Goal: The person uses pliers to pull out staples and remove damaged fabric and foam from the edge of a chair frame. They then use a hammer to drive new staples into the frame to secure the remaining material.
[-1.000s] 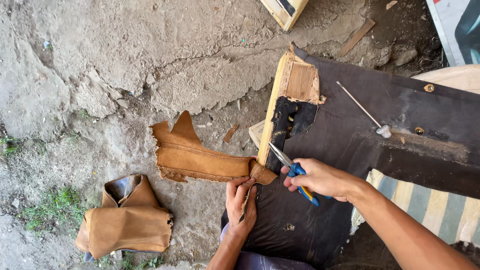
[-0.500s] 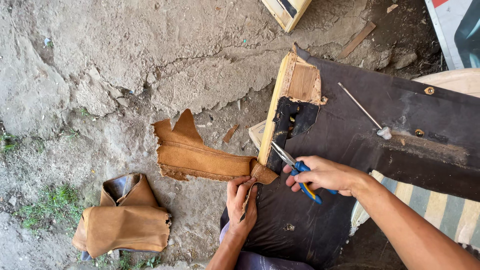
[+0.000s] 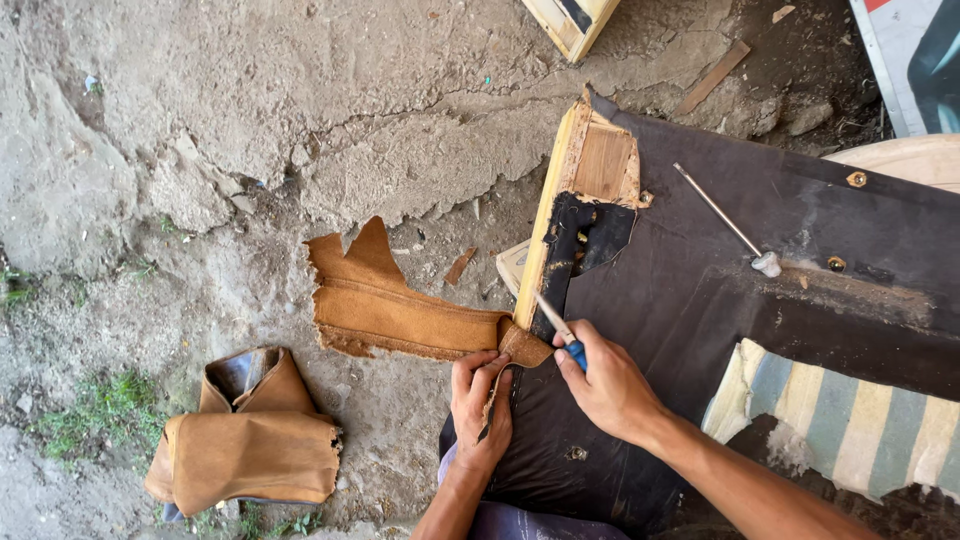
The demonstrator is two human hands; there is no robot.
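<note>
Cracked dirt ground [image 3: 330,120] outdoors, sparse grass. Left hand [image 3: 482,400] pinches the tan leather strip [image 3: 400,315] at the dark-covered frame [image 3: 740,290]; right hand [image 3: 605,385] grips a blue-handled tool [image 3: 560,330], now pushed nearer the wooden edge.

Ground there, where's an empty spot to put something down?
Bare cracked concrete ground lies open above the torn tan suede strip, left of the dark upholstered wooden frame. It is crowded where both hands meet the frame edge, and by the folded tan suede piece.
</note>
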